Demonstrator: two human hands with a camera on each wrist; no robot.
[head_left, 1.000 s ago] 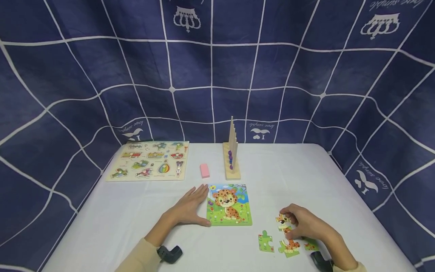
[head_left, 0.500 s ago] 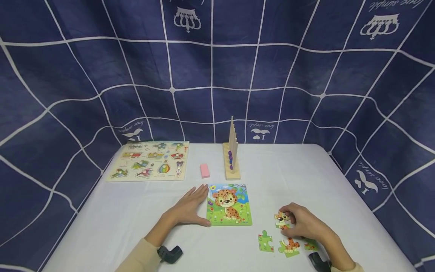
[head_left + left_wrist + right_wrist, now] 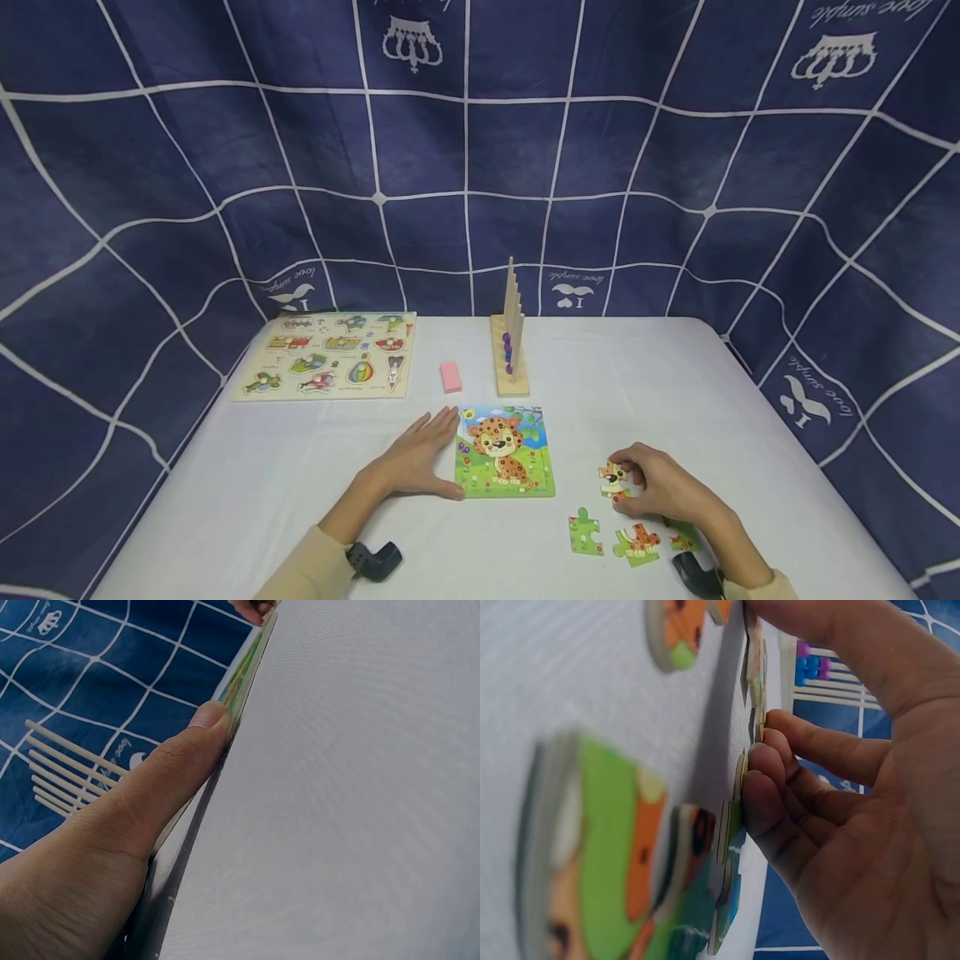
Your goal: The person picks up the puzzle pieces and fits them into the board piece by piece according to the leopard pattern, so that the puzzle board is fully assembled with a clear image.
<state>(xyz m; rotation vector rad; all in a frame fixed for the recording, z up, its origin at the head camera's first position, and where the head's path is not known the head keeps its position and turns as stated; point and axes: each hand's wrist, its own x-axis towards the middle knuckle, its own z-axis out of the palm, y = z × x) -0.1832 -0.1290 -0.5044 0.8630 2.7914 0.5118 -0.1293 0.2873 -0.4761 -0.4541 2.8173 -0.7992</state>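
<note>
A square leopard jigsaw puzzle lies flat on the white table. My left hand rests along its left side, fingers extended and thumb at the near corner; the left wrist view shows the thumb touching the board's edge. To the right of the puzzle, my right hand pinches a puzzle piece with part of the leopard's face, low over the table. Nearer to me lie a green puzzle piece, an orange-spotted piece and a piece partly hidden by the right wrist.
At the back left is a wooden vehicle peg puzzle. A pink block sits behind the leopard puzzle. Beside it stands a wooden rack with upright rods and several purple and blue beads. A dark blue checked cloth hangs behind the table.
My right hand has moved left and slightly away from me, bringing the face piece along and separating it from the spotted piece below. My left hand has stayed by the puzzle.
</note>
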